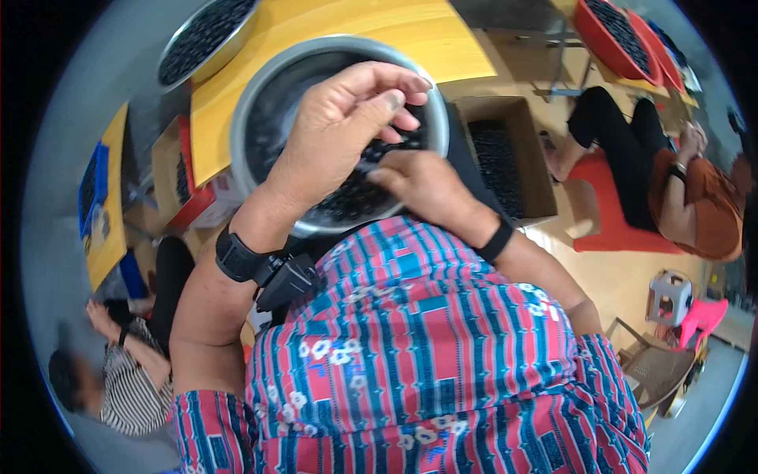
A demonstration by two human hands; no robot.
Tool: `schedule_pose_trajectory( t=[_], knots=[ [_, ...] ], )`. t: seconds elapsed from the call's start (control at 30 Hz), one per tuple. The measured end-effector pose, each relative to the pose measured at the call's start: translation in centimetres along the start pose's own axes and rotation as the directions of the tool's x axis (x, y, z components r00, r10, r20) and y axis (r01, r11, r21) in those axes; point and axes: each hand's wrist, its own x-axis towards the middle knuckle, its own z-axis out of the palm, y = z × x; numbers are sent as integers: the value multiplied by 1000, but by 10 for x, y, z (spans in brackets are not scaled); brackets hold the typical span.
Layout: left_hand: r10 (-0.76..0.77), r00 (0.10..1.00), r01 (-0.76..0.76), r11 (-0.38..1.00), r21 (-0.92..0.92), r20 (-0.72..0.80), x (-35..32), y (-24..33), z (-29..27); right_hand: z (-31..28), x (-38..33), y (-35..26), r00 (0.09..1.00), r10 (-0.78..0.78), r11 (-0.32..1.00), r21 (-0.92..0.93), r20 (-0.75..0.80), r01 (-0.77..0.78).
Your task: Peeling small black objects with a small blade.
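Note:
A wide metal basin (pixel 238 150) stands in front of me, partly over the table edge. Small, dark, shiny round pieces (pixel 347 197) lie in it; their exact kind I cannot make out. Above the basin's middle is my left hand (pixel 339 122), its fingers curled and the thumb close to them. Whatever it may hold is hidden. Lower and to the right, my right hand (pixel 422 182) reaches over the basin's near right side. Motion smears its fingers, so I cannot see whether they hold anything.
Behind the basin is a yellow table (pixel 426 39), with another basin (pixel 225 47) of dark pieces at far left. A cardboard box (pixel 545 174) of them stands at right. Red basins (pixel 588 28) are at far right. People sit at left and right, one near a red stool (pixel 608 205).

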Motion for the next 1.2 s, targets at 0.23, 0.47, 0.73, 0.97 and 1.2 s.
schedule_pose_trajectory(
  t=[0.23, 0.47, 0.73, 0.97, 1.2],
  knots=[
    [-202, 952, 261, 930, 258, -232, -65, -56, -41, -12, 1, 12, 982, -36, 996, 78, -188, 51],
    [-61, 994, 109, 635, 764, -91, -89, -79, -24, -19, -2, 9, 990, -9, 998, 68, -140, 18],
    [-105, 994, 70, 513, 855, -18, -83, -79, -25, -20, -1, 19, 993, -28, 999, 38, -114, 33],
    [-47, 999, 27, 487, 873, -5, -86, -86, -28, -17, 0, 13, 993, 22, 999, 47, -113, -16],
    [-6, 1000, 27, 515, 857, -28, -86, -86, -28, -19, 0, 12, 994, 8, 1000, 28, -111, -5]
  ],
)
